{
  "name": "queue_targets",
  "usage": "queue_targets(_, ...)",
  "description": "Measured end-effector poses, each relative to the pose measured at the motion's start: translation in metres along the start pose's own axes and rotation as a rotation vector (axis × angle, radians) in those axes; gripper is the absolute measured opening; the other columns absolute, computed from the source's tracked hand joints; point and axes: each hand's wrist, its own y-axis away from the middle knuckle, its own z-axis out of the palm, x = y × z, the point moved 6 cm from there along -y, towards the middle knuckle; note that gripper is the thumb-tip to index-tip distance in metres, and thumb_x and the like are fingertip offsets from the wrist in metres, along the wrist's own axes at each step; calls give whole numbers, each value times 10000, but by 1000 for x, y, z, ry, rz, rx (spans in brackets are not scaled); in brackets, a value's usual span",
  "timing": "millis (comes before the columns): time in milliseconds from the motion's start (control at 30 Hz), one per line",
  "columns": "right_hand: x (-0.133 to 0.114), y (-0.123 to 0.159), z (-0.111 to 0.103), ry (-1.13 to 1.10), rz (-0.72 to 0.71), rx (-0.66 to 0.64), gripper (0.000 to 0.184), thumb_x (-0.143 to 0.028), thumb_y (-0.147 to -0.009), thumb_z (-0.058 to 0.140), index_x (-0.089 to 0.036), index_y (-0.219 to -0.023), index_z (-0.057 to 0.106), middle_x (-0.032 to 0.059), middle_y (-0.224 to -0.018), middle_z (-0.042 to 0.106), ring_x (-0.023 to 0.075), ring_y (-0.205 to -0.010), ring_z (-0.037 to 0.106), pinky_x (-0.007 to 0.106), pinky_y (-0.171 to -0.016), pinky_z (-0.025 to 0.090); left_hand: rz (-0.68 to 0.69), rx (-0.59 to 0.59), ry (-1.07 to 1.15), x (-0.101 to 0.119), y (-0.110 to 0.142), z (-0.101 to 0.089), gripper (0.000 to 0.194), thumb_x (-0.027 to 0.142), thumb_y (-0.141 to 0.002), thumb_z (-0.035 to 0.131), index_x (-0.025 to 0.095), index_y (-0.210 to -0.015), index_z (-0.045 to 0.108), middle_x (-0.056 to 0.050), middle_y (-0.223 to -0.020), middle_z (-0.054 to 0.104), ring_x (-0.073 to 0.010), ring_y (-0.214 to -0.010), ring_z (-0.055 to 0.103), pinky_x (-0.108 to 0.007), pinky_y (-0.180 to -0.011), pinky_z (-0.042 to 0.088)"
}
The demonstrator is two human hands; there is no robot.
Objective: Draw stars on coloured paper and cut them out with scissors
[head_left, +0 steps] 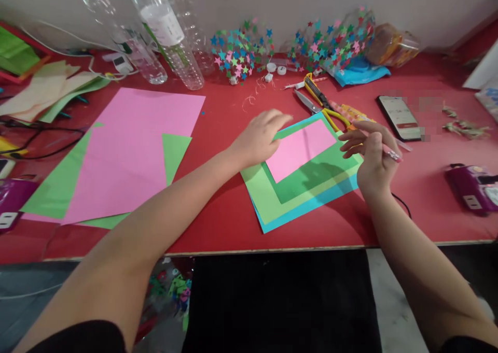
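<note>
The pink paper rectangle lies just right of the left hand, its long axis slanting away rightward; those fingers, loosely bent, grip nothing, while the farther right hand loosely pinches a pink pencil.

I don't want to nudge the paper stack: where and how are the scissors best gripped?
Probably take the scissors by their yellow handles, from above on the near side: the handles lie nearest the person, the blades pointing away to the far left. Lift rather than drag, since the paper stack lies by the handles.
</note>
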Motion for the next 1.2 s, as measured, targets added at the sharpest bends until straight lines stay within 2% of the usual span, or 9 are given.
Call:
queue_targets(133, 4, -1, 5, -95, 84, -39, 228, -424, -913, 572, -230, -943, 687, 27, -782, 687, 145, -611, 628, 267, -478, 486, 161, -147, -143, 31, 57, 10, 475, 322, -945, 529, 105, -1365, 487, -190, -1456, 432, -327, -1345, 406, -492, -1121, 339)
queue_targets(200, 11, -2, 7, -174, 154, -37, 118, -307, -808, 705, -210, -841, 645, -25, -654, 624, 111, -526, 584, 230, -446, 464, 182, -206, -218, 35, 81, 23, 663, 464, -907, 583, 95, -1430, 411, -225, -1536, 315, -389, -1408, 307, -554, -1137, 287)
queue_targets(333, 23, -3, 10, -330, 341, -66, 151, -209, -770, 684, -222, -771, 534, -108, -422, 434, 76, -307, 366, 204, -305, 302, 210, -283, -291, 28, 106, 47, 616, 485, -983, 415, 121, -1476, 352, -188, -1576, 276, -350, -1466, 220, -570, -1173, 193)
queue_targets(500, 13, -13, 10, -345, 399, -160, 185, -340, -826, 541, -186, -883, 627, 11, -634, 672, 130, -490, 598, 247, -415, 453, 253, -269, -311, 29, 108, 44, 537, 437, -989, 405, 105, -1408, 451, -191, -1533, 362, -358, -1443, 273, -564, -1167, 212)
queue_targets(600, -2, -17, 22, -289, 384, -241, 104, -250, -751, 681, -212, -792, 593, -43, -572, 604, 102, -475, 559, 223, -429, 446, 258, -262, -329, 41, 99, 35, 461, 388, -950, 482, 64, -1269, 560, -226, -1431, 469, -386, -1362, 388, -562, -1122, 301)
queue_targets(733, -13, -13, 65, -347, 412, -431, 105, -252, -812, 655, -232, -792, 554, -96, -441, 490, 75, -336, 409, 203, -345, 331, 227, -172, -327, 58, 77, 33, 386, 419, -933, 522, 69, -1043, 641, -220, -1210, 600, -351, -1138, 570, -492, -974, 463)
queue_targets(933, 23, 6, 114, -497, 562, -488, 160, -345, -815, 622, -193, -866, 618, -19, -626, 651, 101, -474, 555, 221, -431, 423, 246, 17, -303, 57, 80, 57, 484, 389, -966, 479, 15, -1266, 546, -247, -1318, 555, -365, -1256, 511, -487, -1060, 401)
queue_targets(1100, 43, 15, 116, -511, 596, -467, 158, -335, -813, 641, -188, -870, 652, -11, -634, 651, 97, -494, 541, 217, -451, 418, 395, -236, -114, 59, 91, 67, 711, 602, -937, 432, 112, -1452, 402, -160, -1525, 392, -308, -1444, 311, -498, -1191, 241)
queue_targets(1200, 43, 11, 112, -527, 615, -448, 174, -330, -811, 615, -181, -888, 661, 11, -651, 679, 114, -496, 552, 232, -442, 417, 562, -309, 110, 71, 92, 55, 508, 475, -994, 402, 165, -1386, 498, -75, -1434, 536, -182, -1364, 448, -337, -1168, 329)
